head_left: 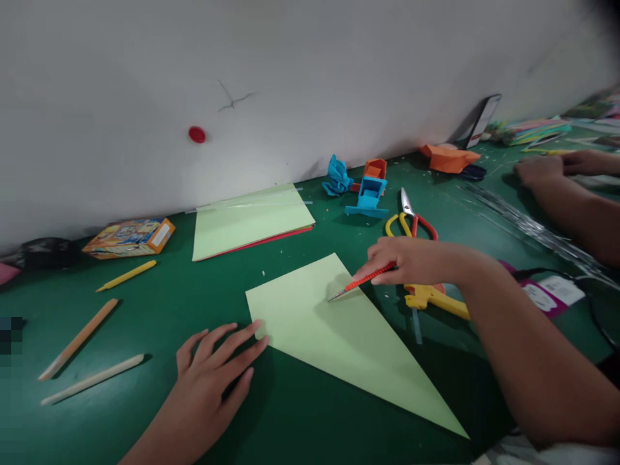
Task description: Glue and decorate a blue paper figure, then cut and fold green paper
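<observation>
A pale green sheet of paper [310, 323], folded to a pointed shape, lies on the green table in front of me. My left hand [213, 368] is open, fingers spread, with its fingertips on the paper's left edge. Over the paper's upper right edge, my right hand [407, 258] grips a craft knife [371, 276] with a red ribbed handle. The knife's slim metal tip points down and left and meets the paper's surface, or hovers just above it; I cannot tell which. Red-and-yellow scissors [409, 216] lie just beyond my right hand.
A yellow tape dispenser [436, 300] sits under my right wrist. Behind are a pale green paper stack [252, 223], blue and orange folded paper pieces [371, 194] and an orange box [130, 237]. Wooden sticks [92, 379] lie left. Another person's hands [547, 168] rest at far right.
</observation>
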`<state>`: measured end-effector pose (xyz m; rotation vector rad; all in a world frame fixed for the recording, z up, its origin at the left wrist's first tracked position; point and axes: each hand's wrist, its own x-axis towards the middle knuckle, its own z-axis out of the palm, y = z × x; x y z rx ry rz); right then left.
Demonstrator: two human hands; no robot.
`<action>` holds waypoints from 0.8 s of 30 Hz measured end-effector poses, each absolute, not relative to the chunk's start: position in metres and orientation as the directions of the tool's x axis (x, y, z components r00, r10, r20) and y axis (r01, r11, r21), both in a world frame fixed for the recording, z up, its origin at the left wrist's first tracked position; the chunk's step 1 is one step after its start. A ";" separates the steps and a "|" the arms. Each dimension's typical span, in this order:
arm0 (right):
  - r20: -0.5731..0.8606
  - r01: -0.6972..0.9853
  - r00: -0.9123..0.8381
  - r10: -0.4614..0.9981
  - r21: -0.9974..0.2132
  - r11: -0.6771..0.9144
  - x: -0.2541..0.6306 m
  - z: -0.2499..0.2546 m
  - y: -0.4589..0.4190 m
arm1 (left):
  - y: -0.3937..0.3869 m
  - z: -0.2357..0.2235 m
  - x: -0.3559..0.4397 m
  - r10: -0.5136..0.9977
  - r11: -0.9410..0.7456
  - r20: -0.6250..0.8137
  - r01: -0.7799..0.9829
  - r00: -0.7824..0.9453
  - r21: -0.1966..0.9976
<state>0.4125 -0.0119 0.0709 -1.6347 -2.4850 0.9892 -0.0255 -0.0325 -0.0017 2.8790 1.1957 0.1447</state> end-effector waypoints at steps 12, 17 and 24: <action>-0.341 0.852 -0.371 0.864 -0.495 0.170 0.418 0.070 -0.014 | -0.034 0.000 -0.024 0.721 -0.693 0.055 0.718 0.691 0.069; -0.358 0.863 -0.356 0.863 -0.481 0.156 0.419 0.070 -0.015 | -0.034 0.000 -0.024 0.725 -0.689 0.078 0.719 0.685 0.088; -0.377 0.875 -0.324 0.868 -0.467 0.125 0.420 0.071 -0.015 | -0.029 -0.005 -0.031 0.701 -0.711 0.025 0.696 0.713 0.094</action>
